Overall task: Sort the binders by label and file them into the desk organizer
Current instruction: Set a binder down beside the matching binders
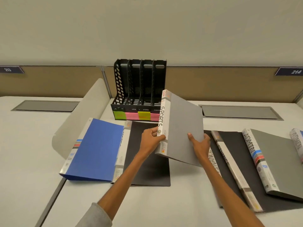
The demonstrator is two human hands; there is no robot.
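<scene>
A grey binder (182,122) with SPORTS on its white spine is held up off the desk, tilted, in front of the black desk organizer (141,86). My left hand (151,138) grips its spine near the lower end. My right hand (199,141) holds its right edge, thumb on the cover. The organizer has several empty slots and green, pink and yellow sticky labels (136,115) along its front. On the desk lie a blue binder (96,149) and a black binder (147,161) at left, and a black binder (229,164) and a grey ADMIN binder (277,164) at right.
A further ADMIN binder (297,143) shows at the right edge. A grey curved divider (82,118) stands left of the blue binder. Cable hatches (45,106) (239,112) are set into the desk on both sides. A partition wall backs the organizer.
</scene>
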